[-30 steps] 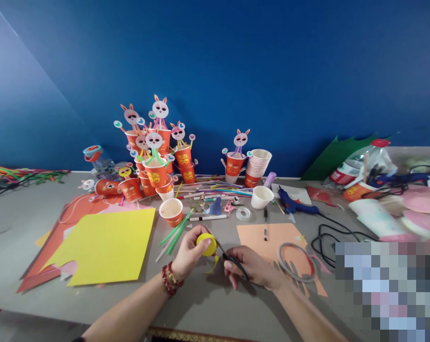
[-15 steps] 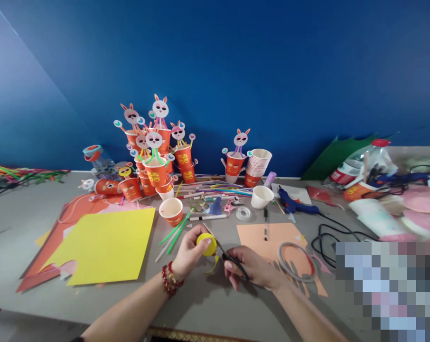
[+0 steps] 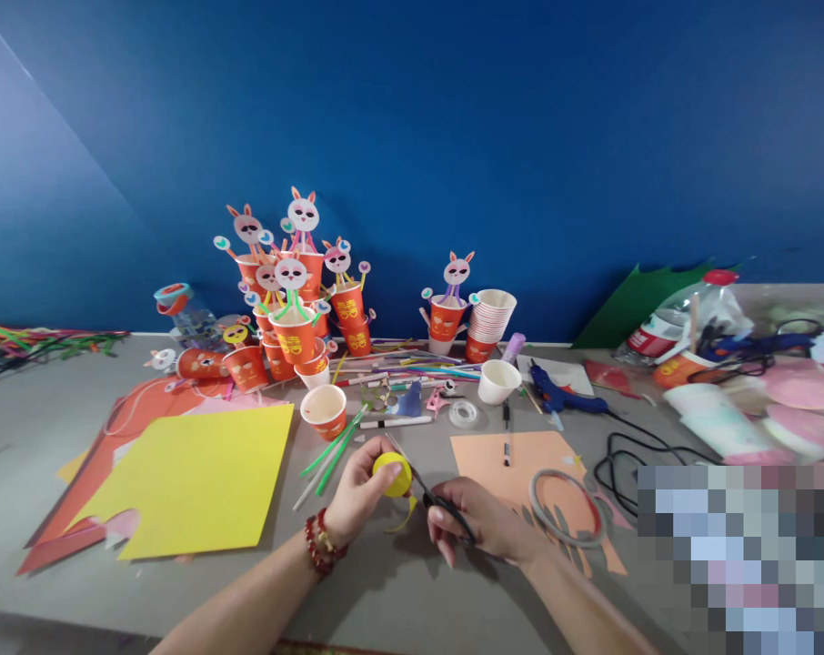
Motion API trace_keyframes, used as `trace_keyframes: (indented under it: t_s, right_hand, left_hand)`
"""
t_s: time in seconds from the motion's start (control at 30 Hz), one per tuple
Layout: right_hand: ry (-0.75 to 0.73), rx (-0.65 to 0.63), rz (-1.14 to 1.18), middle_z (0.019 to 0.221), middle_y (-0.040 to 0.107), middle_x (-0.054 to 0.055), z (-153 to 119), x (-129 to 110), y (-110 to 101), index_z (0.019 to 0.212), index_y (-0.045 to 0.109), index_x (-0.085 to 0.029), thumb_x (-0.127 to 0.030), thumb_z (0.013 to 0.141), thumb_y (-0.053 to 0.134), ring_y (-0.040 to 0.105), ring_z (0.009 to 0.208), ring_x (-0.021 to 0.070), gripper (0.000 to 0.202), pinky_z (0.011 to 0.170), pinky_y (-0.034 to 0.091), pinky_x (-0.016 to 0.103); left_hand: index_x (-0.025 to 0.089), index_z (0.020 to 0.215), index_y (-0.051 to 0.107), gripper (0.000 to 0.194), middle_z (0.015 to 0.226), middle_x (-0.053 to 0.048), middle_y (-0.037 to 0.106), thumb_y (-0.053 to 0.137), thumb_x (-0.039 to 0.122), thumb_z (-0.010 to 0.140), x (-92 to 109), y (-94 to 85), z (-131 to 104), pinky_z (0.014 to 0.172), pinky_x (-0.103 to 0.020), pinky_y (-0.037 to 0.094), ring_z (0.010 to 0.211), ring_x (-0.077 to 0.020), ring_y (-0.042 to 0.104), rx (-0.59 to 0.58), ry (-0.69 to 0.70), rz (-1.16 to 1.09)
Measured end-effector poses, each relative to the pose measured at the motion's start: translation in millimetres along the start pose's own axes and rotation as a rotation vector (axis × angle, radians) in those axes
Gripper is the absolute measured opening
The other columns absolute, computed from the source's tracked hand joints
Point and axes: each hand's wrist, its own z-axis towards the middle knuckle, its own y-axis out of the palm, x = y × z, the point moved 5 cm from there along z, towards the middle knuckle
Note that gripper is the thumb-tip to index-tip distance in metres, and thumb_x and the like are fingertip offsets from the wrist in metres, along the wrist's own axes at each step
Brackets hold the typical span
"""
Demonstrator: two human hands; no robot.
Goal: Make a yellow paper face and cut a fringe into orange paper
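To the right of a large yellow sheet (image 3: 207, 482), notched at its near left corner, your left hand (image 3: 357, 491) pinches a small yellow disc (image 3: 398, 486), thumb on its face, fingers curled behind. Farther right of the sheet, your right hand (image 3: 478, 520) is closed around the black handles of scissors (image 3: 447, 508); their blades reach the disc's edge, though how widely they part is unclear. The trimming looks mostly done: the visible rim is round, and a thin curled strip (image 3: 410, 511) hangs below. Any uncut edge is hidden. Beyond the sheet stand rabbit-faced paper cups (image 3: 293, 344), apparently complete.
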Motion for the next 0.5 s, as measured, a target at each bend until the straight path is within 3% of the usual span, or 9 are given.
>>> trace_keyframes:
  t_s: [0.37,0.5]
  right_hand:
    - [0.039,0.096,-0.034,0.047,0.058,-0.001,0,-4,-7,0.064,0.056,-0.016,-0.069,0.074,0.064,0.051,0.041,0.0104,0.055,0.046,0.030,0.021]
    - [-0.075,0.229,-0.024,0.059,0.062,0.000,0,-13,-14,0.073,0.058,-0.017,-0.061,0.073,0.071,0.056,0.054,0.0135,0.046,0.053,0.037,0.023]
  left_hand:
    - [0.017,0.085,0.050,0.025,0.079,-0.002,0.067,0.067,0.035,0.086,4,3.4,-1,0.061,-0.025,0.052,0.064,-0.0140,0.065,-0.061,-0.006,0.005]
    - [0.016,0.086,0.052,0.026,0.083,-0.002,0.065,0.068,0.037,0.086,3,6.1,-1,0.058,-0.024,0.052,0.061,-0.0132,0.065,-0.093,-0.029,0.020]
